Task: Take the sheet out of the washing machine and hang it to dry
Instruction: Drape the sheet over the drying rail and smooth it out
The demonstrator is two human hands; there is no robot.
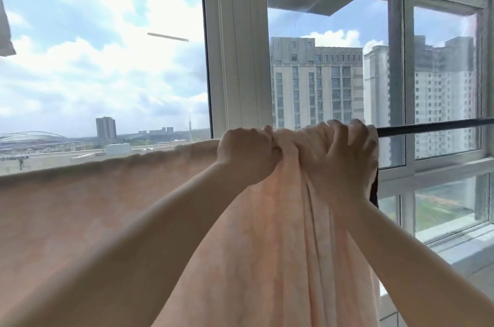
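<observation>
Stage: while the pale pink sheet (112,209) is already draped over the dark drying rod (433,126), its right end is seen bunched into folds, so spreading is judged to be the step in hand.
Sheet position: most of it is hung flat to the left along the rod, in front of the window (107,64); a thick gathered bundle is held at the rod near the white window frame (235,53).
Left hand: the left hand (246,155) is curled tight round the gathered cloth at the top edge.
Right hand: the right hand (344,155) is laid over the bundle with fingers hooked across the rod line, cloth clamped beneath them.
Risk one: the bundle could be left thick and slow to dry if the folds are not drawn rightward onto the bare rod.
Risk two: the sheet could be dragged off the rod if it is pulled sideways too hard, the weight being uneven.
Risk three: the lower hem is hidden, so trailing on the floor cannot be ruled out.
Count: one sheet, one rod, two hands.
</observation>
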